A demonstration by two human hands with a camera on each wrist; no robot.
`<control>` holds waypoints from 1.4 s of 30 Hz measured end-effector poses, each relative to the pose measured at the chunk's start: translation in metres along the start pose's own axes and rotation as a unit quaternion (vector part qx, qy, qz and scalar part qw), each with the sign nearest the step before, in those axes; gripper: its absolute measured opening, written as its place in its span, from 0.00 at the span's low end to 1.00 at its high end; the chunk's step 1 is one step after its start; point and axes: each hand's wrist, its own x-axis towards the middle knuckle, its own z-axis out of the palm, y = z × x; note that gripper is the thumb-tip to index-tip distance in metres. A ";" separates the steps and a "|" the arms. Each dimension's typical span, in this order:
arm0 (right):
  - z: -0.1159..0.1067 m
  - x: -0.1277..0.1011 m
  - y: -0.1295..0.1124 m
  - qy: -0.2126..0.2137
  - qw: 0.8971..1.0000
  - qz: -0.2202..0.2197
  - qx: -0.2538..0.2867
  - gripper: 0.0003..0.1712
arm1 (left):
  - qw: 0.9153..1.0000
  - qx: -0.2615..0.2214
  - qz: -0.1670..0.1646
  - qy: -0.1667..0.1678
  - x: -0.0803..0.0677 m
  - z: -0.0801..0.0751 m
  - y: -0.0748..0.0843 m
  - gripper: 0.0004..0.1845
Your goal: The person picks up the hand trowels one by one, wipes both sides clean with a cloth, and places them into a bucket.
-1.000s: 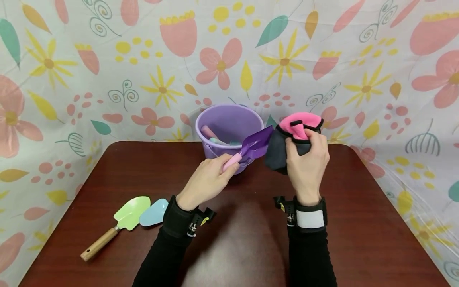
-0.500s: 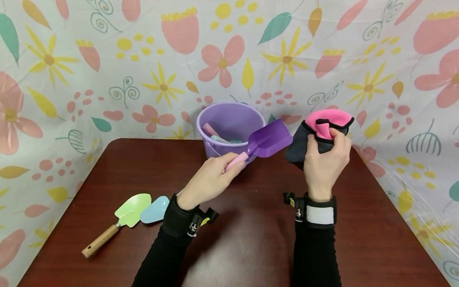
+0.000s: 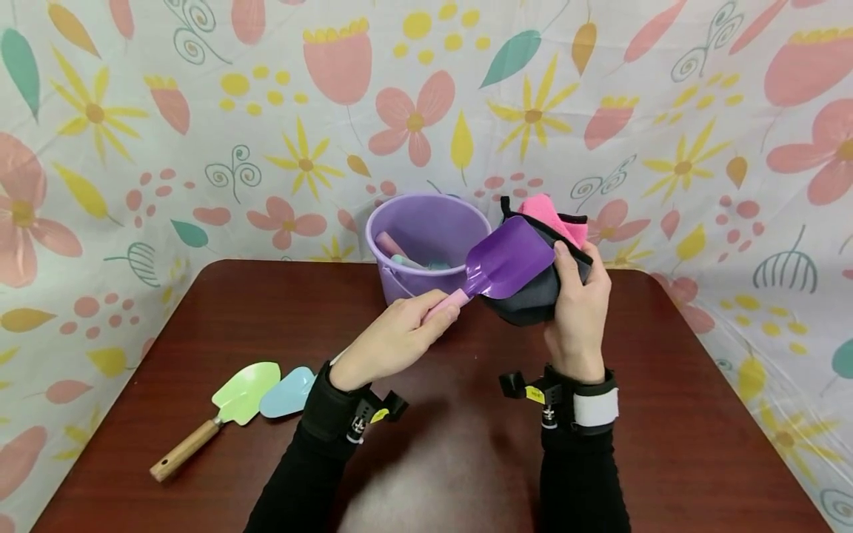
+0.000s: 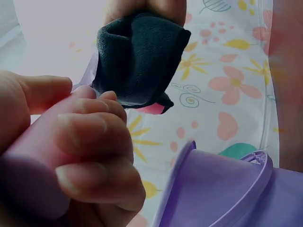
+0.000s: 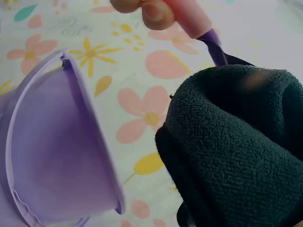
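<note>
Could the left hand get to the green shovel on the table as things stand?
Probably yes, once freed: the left hand grips the purple shovel, but bare table lies between it and the green shovel.

Both arms wear long black sleeves (image 3: pixel 300 474). Each wrist carries a black strap-mounted camera unit (image 3: pixel 363 414) with a small yellow label. The right wrist strap (image 3: pixel 589 407) includes a white panel.

No readable text, brand, number or sign appears anywhere; the small yellow tags (image 3: pixel 534 394) on the black wrist straps are too tiny to read.
</note>
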 end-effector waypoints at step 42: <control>0.003 -0.013 0.005 -0.162 0.964 0.202 0.062 0.17 | 0.999 0.024 0.005 0.029 -0.001 -0.001 -0.003 0.24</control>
